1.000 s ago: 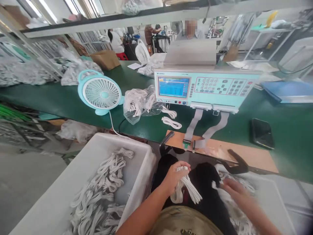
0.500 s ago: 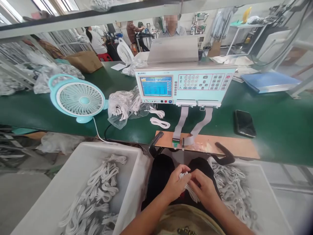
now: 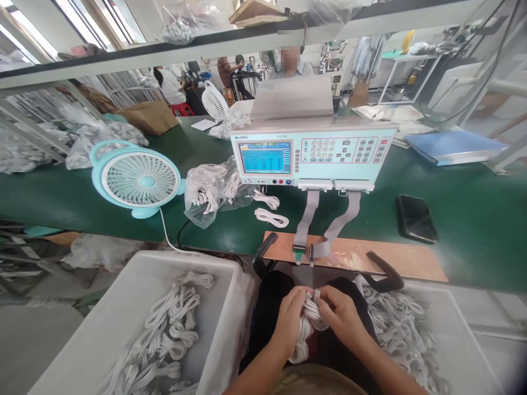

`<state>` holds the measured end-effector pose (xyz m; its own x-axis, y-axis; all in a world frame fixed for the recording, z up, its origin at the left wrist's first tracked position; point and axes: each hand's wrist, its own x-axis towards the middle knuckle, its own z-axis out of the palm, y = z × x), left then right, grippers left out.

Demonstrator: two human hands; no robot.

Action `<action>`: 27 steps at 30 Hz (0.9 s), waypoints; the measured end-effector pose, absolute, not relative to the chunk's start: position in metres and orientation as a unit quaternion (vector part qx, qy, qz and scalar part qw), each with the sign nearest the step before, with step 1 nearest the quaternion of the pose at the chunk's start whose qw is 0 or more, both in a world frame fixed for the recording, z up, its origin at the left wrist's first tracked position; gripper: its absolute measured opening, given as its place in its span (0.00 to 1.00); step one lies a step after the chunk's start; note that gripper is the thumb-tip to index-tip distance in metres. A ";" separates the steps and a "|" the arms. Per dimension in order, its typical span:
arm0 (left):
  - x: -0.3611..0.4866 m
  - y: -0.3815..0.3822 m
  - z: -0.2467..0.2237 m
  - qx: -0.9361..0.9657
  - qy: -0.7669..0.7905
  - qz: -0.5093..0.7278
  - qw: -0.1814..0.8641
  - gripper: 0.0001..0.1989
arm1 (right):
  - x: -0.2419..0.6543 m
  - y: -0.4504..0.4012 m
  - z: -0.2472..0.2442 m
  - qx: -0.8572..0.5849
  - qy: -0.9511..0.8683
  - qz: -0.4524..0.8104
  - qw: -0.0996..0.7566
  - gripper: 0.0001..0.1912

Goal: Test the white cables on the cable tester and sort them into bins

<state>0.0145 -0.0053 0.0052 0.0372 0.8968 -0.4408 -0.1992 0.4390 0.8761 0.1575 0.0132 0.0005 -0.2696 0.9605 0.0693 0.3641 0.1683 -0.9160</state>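
Observation:
Over my lap, my left hand (image 3: 290, 318) is closed round a coiled white cable (image 3: 303, 331), whose loops hang below the fingers. Beside it, my right hand (image 3: 338, 310) pinches a white end of the cable near the top of the coil. Ahead of both hands, two grey ribbon cables (image 3: 305, 222) run down from a tester (image 3: 313, 156) with a lit screen. They end in small connectors at a wooden board (image 3: 411, 262) on the table's front edge.
White bins of coiled cables stand at left (image 3: 218, 307) and right (image 3: 457, 323). A fan (image 3: 144, 181), bagged cables (image 3: 206, 189), two loose coils (image 3: 272, 218), a phone (image 3: 418, 218) and a blue folder (image 3: 457, 147) lie on the green table (image 3: 370, 219). Black clamp handles flank the board.
The coil in my hands has turned and spread, with more loops showing under my left hand. The camera view has tilted up slightly, so the scene sits lower.

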 end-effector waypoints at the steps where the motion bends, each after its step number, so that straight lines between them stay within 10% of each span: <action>1: 0.014 -0.001 0.002 0.291 0.543 0.422 0.665 0.18 | 0.156 0.017 0.000 -0.494 -0.655 0.438 0.367 0.10; 27: -0.017 0.050 0.004 0.566 0.548 0.406 0.464 0.08 | 0.133 0.054 -0.003 -0.491 -0.313 0.675 0.454 0.20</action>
<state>-0.0170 0.0496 0.0042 0.0708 0.9963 -0.0485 0.2432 0.0299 0.9695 0.1330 0.0539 -0.0027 -0.1069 0.9193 -0.3789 -0.3054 -0.3930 -0.8673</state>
